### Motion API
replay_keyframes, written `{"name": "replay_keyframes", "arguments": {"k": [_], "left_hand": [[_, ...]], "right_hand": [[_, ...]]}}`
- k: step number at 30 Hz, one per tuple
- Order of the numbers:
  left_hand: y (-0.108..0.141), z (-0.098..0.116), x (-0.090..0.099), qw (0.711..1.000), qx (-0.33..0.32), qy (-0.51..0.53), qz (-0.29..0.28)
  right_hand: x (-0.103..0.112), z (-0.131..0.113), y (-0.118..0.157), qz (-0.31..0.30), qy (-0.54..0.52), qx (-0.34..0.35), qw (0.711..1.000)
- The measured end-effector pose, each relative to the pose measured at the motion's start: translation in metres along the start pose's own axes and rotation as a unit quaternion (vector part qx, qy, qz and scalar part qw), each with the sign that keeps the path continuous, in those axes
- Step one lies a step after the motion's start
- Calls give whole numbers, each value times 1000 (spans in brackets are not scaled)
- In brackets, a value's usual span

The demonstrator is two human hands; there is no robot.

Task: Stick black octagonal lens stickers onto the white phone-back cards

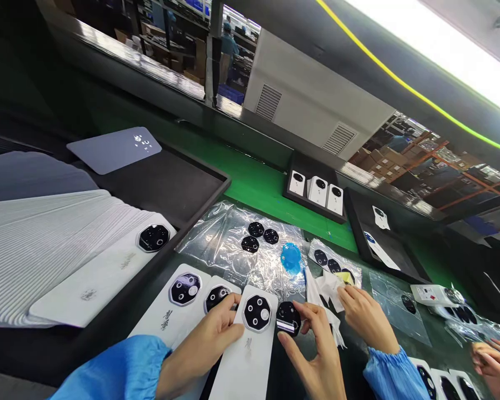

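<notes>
My left hand (210, 341) grips the upper left edge of a white phone back panel (248, 361), which has an octagonal camera opening with several round holes. Just right of it, my right hand (316, 347) pinches a glossy black octagonal lens cover (289, 318) between thumb and fingers. The cover is beside the panel, apart from its camera area. More white panels with camera areas, including one panel (181, 300), lie left of and partly under my left hand. Beyond my hands, several loose black covers (256, 229) and a blue round film (291, 258) rest on clear plastic (216, 255).
A long fanned stack of white panels (66, 255) fills the left, by a black tray (170, 189). Smaller black trays (316, 205) with panels stand behind. A co-worker's hand (366, 314) touches white tissue (329, 289) at right; another person's hand (495, 361) is at the right edge.
</notes>
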State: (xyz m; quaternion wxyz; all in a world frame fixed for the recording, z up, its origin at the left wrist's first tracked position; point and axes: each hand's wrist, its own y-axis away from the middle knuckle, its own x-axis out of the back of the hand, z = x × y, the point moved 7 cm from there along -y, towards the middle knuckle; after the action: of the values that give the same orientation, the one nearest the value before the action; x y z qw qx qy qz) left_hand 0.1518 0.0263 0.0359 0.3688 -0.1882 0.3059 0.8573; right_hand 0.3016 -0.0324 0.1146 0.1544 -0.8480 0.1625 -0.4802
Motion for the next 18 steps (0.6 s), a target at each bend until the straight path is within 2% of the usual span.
{"name": "replay_keyframes", "arguments": {"k": [7,18], "left_hand": [[0,-3,3,1000,-1,-16,6],[1,0,0,1000,-5,-17,-2]], "right_hand": [[-3,8,6,-25,-5,-14,1000],[-2,8,5,-14,-13,-19,1000]]}}
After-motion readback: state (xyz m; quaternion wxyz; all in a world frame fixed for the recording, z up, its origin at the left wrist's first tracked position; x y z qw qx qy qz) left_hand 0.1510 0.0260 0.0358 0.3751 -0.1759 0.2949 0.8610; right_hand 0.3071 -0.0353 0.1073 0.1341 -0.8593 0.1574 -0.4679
